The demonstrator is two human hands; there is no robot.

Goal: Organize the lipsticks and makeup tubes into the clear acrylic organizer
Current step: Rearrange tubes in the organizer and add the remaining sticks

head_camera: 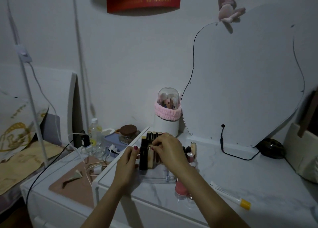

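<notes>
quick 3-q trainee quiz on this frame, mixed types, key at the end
1. True or false: the white tube with the yellow cap already stands in the clear acrylic organizer.
2. Which hand steadies the organizer's left side?
3. The right hand is: A) idle on the tabletop B) pinching a tube top in the organizer C) lifting the domed brush holder.

Key: 1 false, it lies on the tabletop. 2 left hand. 3 B.

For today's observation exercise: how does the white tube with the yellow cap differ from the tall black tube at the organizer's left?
The white tube with the yellow cap lies flat on the tabletop; the tall black tube stands upright in the organizer. The white tube lies untouched; the left hand is at the black one. Both are slim makeup tubes.
</notes>
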